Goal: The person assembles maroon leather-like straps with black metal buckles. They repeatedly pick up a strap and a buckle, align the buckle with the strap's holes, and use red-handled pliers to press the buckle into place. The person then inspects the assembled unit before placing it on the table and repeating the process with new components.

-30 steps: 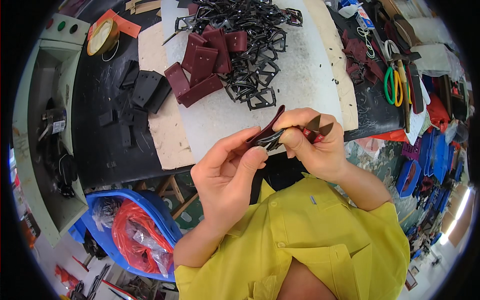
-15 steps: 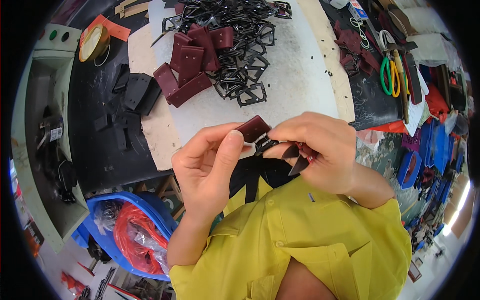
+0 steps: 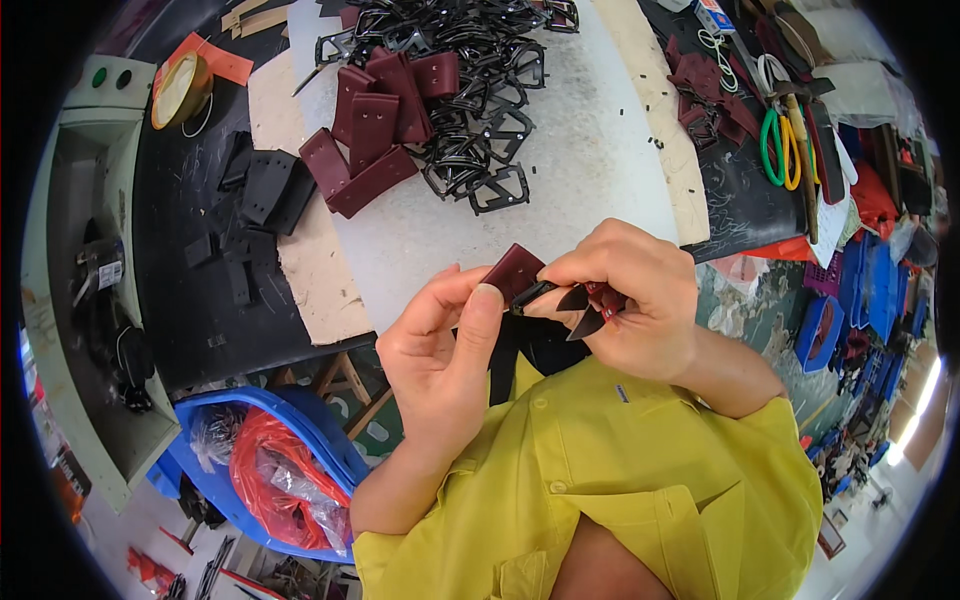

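Observation:
My left hand [image 3: 440, 340] pinches a folded maroon leather strap piece [image 3: 514, 272] between thumb and fingers, in front of my chest. At its lower right end sits a black metal buckle [image 3: 533, 295], partly covered by fingers. The thumb and forefinger of my right hand [image 3: 640, 295] close on that buckle end. In the same palm lies a scissors-like tool [image 3: 587, 325] with dark pointed blades and red showing behind them. Beyond my hands, several maroon strap pieces [image 3: 375, 130] lie by a heap of black buckles [image 3: 500, 185].
A pale board [image 3: 590, 150] covers the middle of the black table [image 3: 180, 310]. Black strap pieces [image 3: 275, 190] lie left, beside a bowl [image 3: 178, 90]. Green- and yellow-handled tools [image 3: 775, 150] are at the right. Below left stands a blue bin [image 3: 345, 455] with red plastic bags.
My left hand has moved right, closer to my right hand. The buckle has turned and shows less of its frame; the strap still rests between both hands.

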`<act>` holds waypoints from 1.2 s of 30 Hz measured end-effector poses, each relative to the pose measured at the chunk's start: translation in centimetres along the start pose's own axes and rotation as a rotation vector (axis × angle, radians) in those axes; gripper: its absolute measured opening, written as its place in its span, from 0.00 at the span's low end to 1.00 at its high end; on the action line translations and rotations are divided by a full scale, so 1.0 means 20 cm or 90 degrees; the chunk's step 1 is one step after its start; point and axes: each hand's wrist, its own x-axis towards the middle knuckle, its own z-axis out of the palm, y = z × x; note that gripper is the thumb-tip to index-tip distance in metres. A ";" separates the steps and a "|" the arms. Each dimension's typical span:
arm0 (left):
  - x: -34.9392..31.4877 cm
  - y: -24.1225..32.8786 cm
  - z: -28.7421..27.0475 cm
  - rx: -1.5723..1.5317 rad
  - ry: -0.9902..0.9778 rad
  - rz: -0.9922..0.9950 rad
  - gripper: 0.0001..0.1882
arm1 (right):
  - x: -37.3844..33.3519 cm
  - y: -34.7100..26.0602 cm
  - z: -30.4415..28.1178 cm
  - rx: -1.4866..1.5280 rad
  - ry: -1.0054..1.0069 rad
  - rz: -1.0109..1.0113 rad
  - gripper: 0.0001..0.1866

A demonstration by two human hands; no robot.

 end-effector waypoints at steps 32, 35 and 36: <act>-0.01 -0.03 -0.04 -0.008 -0.099 0.096 0.16 | 0.03 -0.04 -0.04 0.352 -0.238 0.324 0.12; 0.00 -0.02 -0.03 -0.012 -0.091 0.077 0.18 | 0.06 -0.06 -0.05 0.403 -0.214 0.408 0.12; 0.01 -0.01 -0.02 -0.023 -0.081 0.086 0.19 | 0.07 -0.07 -0.06 0.440 -0.191 0.457 0.12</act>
